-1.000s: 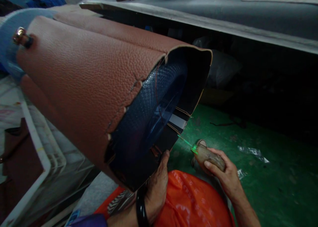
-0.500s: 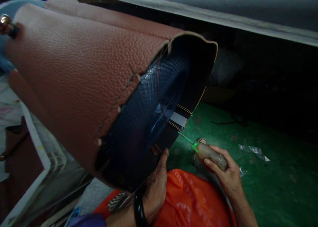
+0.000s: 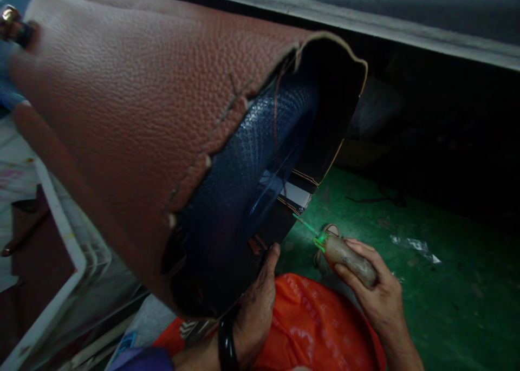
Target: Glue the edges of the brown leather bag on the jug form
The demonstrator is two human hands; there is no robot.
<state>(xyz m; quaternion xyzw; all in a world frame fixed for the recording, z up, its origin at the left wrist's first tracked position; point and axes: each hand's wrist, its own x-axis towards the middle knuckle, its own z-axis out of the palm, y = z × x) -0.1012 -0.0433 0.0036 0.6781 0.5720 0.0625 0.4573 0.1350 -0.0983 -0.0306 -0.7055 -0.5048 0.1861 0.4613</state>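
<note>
A: Hands?
B: Apart. Right hand (image 3: 377, 284) closed round a stubby, scuffed tool (image 3: 351, 260); thin shaft bright green, pointing at the lower rim of the brown leather tube (image 3: 142, 89). Tip touching or just short: cannot tell. Left hand (image 3: 260, 298), glossy black bangle (image 3: 227, 338) at the wrist, has its thumb at that rim; fingers hidden, grip unclear.
A: The tube itself?
B: Lies aslant above the lap, mouth toward the wearer. Pebbled grain outside, dark lining, pale wavy cut edge, small notches, dark stitches along the near side. Loose reddish thread (image 3: 275, 111) hangs across the mouth.
A: Inside?
B: Blue ribbed form (image 3: 231, 170), shiny, rounded.
A: Farther out?
B: Smooth orange cloth (image 3: 312, 322) below; rounded gold-toned fitting (image 3: 8, 16) at the tube's far end; white tray (image 3: 60, 219) at left; scuffed green floor (image 3: 455, 306) at right; grey-topped table (image 3: 385, 13) beyond.
</note>
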